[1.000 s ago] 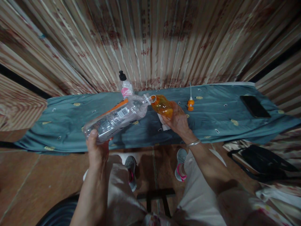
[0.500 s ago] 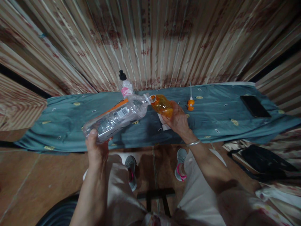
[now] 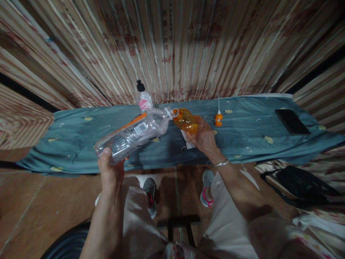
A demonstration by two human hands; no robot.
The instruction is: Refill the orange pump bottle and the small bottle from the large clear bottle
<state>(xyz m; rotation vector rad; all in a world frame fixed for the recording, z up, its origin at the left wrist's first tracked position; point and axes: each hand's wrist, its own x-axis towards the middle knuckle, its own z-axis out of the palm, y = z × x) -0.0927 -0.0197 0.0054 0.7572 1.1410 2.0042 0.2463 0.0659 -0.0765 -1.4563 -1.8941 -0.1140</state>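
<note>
- the left hand (image 3: 110,169) is clamped round the base of the clear bottle (image 3: 132,136), tipped so its neck meets the mouth of the orange bottle (image 3: 185,121).
- the right hand (image 3: 206,138) is closed round the orange bottle, held tilted just above the teal cloth (image 3: 81,144).
- best to keep the two mouths touching and lift the clear bottle's base slowly.
- a steady orange bottle should spare the white paper (image 3: 187,142) beneath from drips.

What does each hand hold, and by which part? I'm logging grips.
Left hand grips the clear plastic bottle at its base; right hand holds the small orange bottle around its body.
</note>
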